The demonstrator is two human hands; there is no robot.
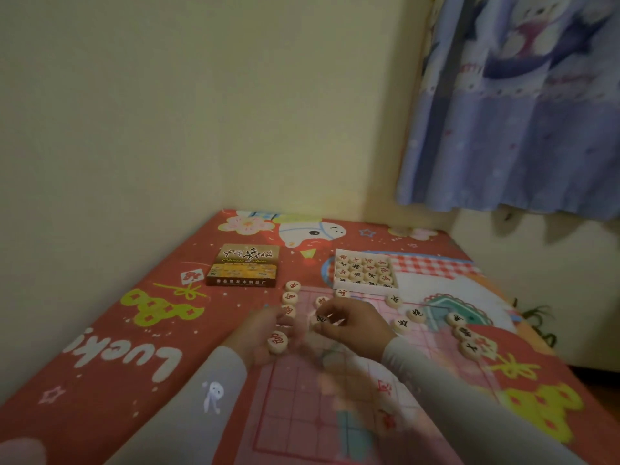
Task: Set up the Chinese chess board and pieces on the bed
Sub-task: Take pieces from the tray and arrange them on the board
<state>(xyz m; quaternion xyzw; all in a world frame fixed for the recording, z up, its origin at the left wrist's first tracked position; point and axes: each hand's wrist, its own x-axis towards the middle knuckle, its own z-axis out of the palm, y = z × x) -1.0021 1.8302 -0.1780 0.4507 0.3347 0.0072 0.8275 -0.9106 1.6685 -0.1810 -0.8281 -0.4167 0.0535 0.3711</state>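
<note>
Piece (318,318) pinched in right hand (355,325), another (277,341) held by left hand (265,333): set squarely on board (302,407) crossings, lower centre.

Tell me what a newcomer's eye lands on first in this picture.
The red cartoon bedsheet fills the lower frame. At the centre, two hands work over a pink chess board: the left hand holds a red-marked piece, the right hand pinches another. Behind them lie a brown chess box and a white tray of pieces.
</note>
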